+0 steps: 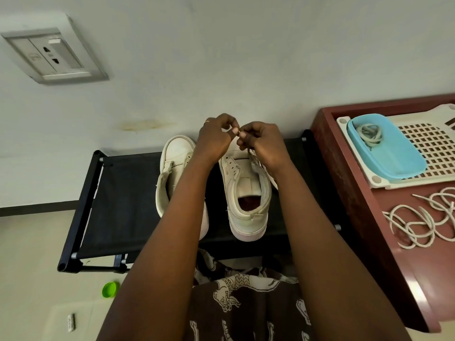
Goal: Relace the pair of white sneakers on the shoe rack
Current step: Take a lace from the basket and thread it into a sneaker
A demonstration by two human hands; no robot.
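Right-hand sneaker [248, 193] is on the black fabric shoe rack [118, 198], heel toward the camera, tongue open. A lace [249, 153] rises from its upper eyelets into both hands. The right hand [263, 143] pinches it just above the shoe, and the left hand [214, 141] has its fingers curled, pinching at the free tip, the two hands almost touching. The eyelets visible on the near flap look empty, so I'd call this early threading on shoe one; the hands hide the toe rows, so I can't tell how many are filled

Left-hand sneaker [172, 163] sits just beside it on the rack, partly under the left forearm, with no lace visible. Judgement: well under half done

To the right, on the reddish table [357, 193]: a coiled lace [369, 134] in a blue basin [394, 163] on a white perforated tray [438, 148], and a loose tangled lace [418, 225] on the bare top, which needs untangling first. Green lid [110, 289] on the floor, wall socket [54, 57] upper left. Nothing blocks the shoes; the forearms cover most of shoe two
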